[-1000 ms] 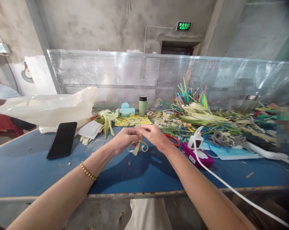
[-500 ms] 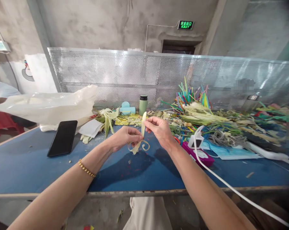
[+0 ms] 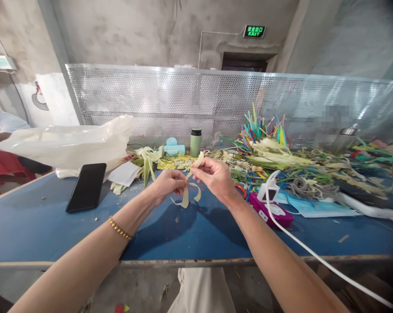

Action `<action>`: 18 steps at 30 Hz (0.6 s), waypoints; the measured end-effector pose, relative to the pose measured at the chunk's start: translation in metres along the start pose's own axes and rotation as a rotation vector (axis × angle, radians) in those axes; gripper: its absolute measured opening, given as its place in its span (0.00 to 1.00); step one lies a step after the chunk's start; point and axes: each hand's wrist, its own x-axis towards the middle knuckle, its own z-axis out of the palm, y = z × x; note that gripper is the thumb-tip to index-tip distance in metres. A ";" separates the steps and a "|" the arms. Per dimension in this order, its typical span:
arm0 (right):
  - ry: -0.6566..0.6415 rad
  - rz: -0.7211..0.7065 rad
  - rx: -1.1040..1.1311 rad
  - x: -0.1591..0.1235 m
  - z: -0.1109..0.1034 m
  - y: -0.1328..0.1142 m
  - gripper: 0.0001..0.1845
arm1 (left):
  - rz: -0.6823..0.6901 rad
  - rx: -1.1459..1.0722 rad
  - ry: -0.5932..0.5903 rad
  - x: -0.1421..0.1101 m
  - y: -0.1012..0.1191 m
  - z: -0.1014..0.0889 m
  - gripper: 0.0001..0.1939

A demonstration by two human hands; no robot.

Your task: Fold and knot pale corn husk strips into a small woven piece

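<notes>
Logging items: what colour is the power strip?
Purple, with white on top; the head view shows it.

The table (image 3: pixel 183 234) is plain blue. Left on the table, the phone (image 3: pixel 86 188) is black. At the table's far side, the bottle (image 3: pixel 195 143) is pale green with black lid. Right on the table, the power strip (image 3: pixel 271 209) is purple, and its cable (image 3: pixel 307 248) is white.

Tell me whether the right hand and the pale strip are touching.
Touching. The head view shows the right hand pinching the pale strip between thumb and fingers.

Bare blue tabletop (image 3: pixel 40 234) between phone (image 3: pixel 86 188) and purple box (image 3: pixel 271 209).
</notes>
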 end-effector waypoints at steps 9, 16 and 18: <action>0.085 -0.326 -0.414 -0.003 0.003 0.000 0.06 | -0.009 -0.030 0.189 0.006 -0.003 -0.004 0.09; -0.025 -0.435 -0.550 -0.005 0.004 0.018 0.07 | 0.047 -0.253 0.121 0.003 0.002 -0.002 0.06; -0.038 -0.451 -0.574 -0.005 0.004 0.021 0.08 | 0.045 -0.323 0.096 0.002 0.004 -0.002 0.05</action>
